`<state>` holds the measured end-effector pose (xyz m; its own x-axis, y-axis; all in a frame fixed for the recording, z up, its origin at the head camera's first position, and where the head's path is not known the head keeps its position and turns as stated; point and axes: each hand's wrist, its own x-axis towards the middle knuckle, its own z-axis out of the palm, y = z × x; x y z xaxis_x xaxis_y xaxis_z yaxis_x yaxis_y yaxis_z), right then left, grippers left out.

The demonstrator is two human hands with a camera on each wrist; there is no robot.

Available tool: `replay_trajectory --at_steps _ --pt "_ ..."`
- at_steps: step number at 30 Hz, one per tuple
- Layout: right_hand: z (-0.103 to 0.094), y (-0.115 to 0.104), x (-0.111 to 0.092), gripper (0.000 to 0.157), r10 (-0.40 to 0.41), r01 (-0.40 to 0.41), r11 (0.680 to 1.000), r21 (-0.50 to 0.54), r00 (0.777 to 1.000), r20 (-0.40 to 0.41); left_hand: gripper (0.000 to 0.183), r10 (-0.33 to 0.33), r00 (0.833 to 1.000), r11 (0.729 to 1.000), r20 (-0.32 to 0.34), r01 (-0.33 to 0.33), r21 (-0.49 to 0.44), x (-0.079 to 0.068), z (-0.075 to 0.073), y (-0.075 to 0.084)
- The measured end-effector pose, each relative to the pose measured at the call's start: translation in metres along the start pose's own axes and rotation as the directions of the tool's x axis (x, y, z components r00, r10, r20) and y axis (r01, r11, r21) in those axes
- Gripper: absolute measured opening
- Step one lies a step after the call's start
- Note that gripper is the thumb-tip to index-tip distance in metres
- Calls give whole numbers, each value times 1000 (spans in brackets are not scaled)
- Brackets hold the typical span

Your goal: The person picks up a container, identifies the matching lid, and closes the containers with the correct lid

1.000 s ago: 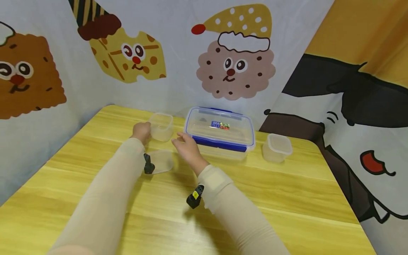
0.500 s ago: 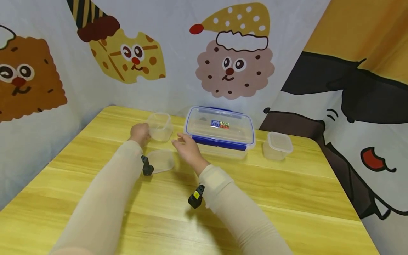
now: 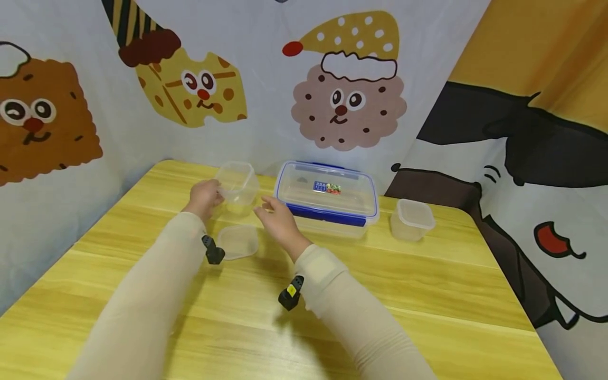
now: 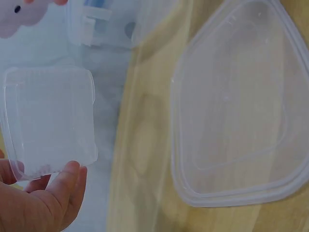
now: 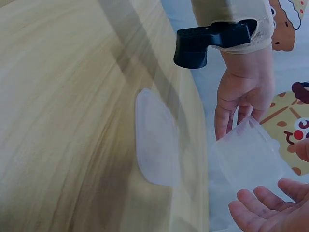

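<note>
My left hand (image 3: 204, 198) pinches the side wall of a small clear plastic food container (image 3: 239, 182), fingers and thumb on its edge in the left wrist view. The container hangs tilted a little above the table. Below it, flat on the wood, lies a clear square lid (image 3: 238, 241), large in the left wrist view. My right hand (image 3: 280, 224) hovers just right of the container, its fingers loosely bent and holding nothing. In the right wrist view, those fingers (image 5: 263, 205) appear close to the container, though I cannot tell whether they touch it.
A large clear box (image 3: 328, 192) with blue clips stands at the table's back, right beside my hands. Farther right is another small lidded container (image 3: 412, 220). A printed cloth (image 3: 266, 105) hangs behind the yellow wooden table (image 3: 380, 295).
The left hand has raised the small container off the table and tilted it, moving slightly left. The right hand stays almost where it was. The lid has not moved.
</note>
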<state>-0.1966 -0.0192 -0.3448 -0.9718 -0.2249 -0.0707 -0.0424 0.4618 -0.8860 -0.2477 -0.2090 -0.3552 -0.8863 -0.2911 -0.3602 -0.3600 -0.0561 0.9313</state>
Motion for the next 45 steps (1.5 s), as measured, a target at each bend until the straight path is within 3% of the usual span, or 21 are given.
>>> replay_trajectory --at_steps 13,20,24,45 --pt "-3 -22 1 48 -28 32 997 68 998 -55 42 59 996 987 71 -47 -156 -20 6 12" --pt "-10 -31 0 51 -52 70 988 136 990 -131 40 103 989 974 108 -79 -213 -37 11 21" --pt "-16 -34 -1 52 -56 77 990 116 983 -176 40 128 982 967 137 -93 -238 -46 15 27" --pt "-39 -33 -19 60 -17 49 984 169 983 -182 39 230 958 969 170 -209 -136 -80 28 30"
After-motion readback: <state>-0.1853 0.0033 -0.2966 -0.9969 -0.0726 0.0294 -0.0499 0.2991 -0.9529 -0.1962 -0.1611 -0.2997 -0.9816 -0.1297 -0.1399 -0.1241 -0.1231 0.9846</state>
